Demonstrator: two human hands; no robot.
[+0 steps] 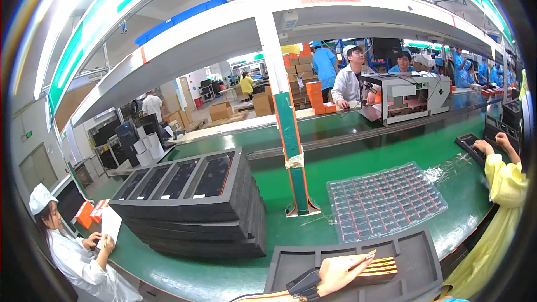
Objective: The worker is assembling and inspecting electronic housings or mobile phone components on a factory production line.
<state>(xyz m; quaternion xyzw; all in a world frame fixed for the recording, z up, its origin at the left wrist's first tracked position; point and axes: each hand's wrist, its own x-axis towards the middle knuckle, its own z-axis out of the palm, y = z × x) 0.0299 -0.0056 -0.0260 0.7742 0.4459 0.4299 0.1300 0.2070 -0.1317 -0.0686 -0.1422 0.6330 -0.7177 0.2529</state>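
Partway along, with room left over

My left hand point(335, 275), a black band point(304, 284) round its wrist, reached over the black foam tray point(417, 251) at the near side of the green bench point(279, 235). The fingers were almost straight and close together, their tips at a small group of slim yellow-edged pieces point(383, 267) set close to one another in that tray. Whether I had one pinched or was merely touching it, I could not tell. My right hand was out of view.

I judged the work to be partway along. The pieces were gathered in one part of the tray, and dark foam floor showed in compartments around them, so plenty seemed left there. To the left, the stack of foam trays point(196, 226) looked further on: flat dark panels point(215, 174) lay in the four compartments of its top layer. What the lower layers held was hidden. Just beyond my tray lay a clear plastic tray point(386, 201) with rows of small pockets; reddish lines showed in it, too small to make out
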